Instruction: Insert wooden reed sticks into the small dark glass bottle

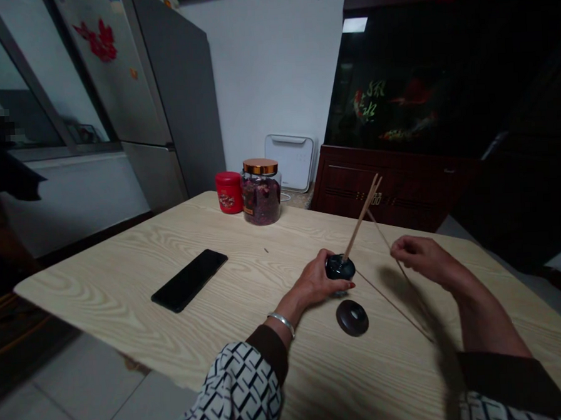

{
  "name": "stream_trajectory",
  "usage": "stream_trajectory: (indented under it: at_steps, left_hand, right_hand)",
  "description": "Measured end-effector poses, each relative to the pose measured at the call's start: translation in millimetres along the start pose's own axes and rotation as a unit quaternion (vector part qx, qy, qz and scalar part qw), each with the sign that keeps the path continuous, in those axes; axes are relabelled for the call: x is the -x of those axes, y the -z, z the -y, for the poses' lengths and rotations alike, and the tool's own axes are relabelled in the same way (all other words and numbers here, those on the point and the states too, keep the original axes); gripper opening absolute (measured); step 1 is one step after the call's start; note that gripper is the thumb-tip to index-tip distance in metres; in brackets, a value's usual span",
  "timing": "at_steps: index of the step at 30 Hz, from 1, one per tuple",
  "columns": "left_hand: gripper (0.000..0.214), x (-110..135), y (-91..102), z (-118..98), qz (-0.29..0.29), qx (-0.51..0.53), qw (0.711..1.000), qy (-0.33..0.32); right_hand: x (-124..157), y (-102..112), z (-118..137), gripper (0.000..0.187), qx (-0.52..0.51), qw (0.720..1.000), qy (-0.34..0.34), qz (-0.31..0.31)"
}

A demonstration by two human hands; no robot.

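A small dark glass diffuser bottle point(340, 267) stands on the table, gripped from the left by my left hand point(319, 277), fingers and thumb wrapped round it. Thin wooden reed sticks point(362, 218) rise from its mouth, leaning right. My right hand point(421, 257) is pinched on another thin stick point(379, 228), to the right of the bottle. This stick slants, its upper end near the standing sticks. One more thin line, a stick or a shadow, runs along the tabletop below the right hand. A dark brown ring-shaped cap point(352, 318) lies just in front of the bottle.
On the wood-grain table point(137, 267) lies a black phone point(190, 280) at left. A red canister point(229, 192) and a glass jar with a copper lid point(261, 192) stand at the far edge. Behind are a fridge point(185, 96) and a fish tank point(396, 78). A blurred person is at far left.
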State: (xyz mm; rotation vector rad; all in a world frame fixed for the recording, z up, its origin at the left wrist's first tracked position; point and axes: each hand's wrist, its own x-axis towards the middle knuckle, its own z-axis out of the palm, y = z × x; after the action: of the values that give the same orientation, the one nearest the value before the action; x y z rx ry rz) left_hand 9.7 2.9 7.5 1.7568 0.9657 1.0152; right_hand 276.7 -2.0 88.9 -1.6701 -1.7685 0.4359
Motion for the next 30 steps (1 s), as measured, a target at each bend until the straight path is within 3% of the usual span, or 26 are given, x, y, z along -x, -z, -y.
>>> stream_trajectory:
  at_steps: [2,5,8,10,15,20,25,30]
  left_hand:
    - [0.070,0.4,0.3,0.0,0.002,0.001,1.000,0.002]
    - [0.070,0.9,0.7,-0.2,0.000,0.001,1.000,0.001]
    - [0.070,1.1,1.0,-0.6,0.000,0.000,1.000,0.001]
    - [0.070,1.0,0.7,-0.3,0.003,0.000,1.000,0.001]
    - [0.071,-0.3,-1.5,3.5,-0.003,0.011,1.000,-0.002]
    - [0.072,-0.5,-1.3,3.6,-0.003,0.005,1.000,0.000]
    - [0.070,0.5,-0.1,0.4,-0.005,0.003,1.000,0.002]
    - [0.068,0.5,-0.7,0.0,-0.007,0.008,1.000,0.004]
  right_hand:
    - [3.1,17.2,11.4,0.016,-0.146,0.985,-0.011,-0.087]
    - [9.8,27.7,39.4,0.017,-0.343,0.914,-0.007,-0.214]
    - [14.9,19.0,69.5,0.016,-0.451,0.851,0.039,-0.268]
    - [16.2,7.0,83.7,0.016,-0.462,0.840,0.065,-0.278]
    - [14.3,-22.3,92.3,0.018,-0.399,0.871,0.105,-0.267]
    - [11.5,-42.7,85.7,0.021,-0.358,0.905,0.086,-0.212]
    - [11.1,-54.9,80.6,0.029,-0.295,0.953,0.037,-0.064]
    - [9.5,-42.0,62.7,0.033,-0.190,0.979,0.027,0.063]
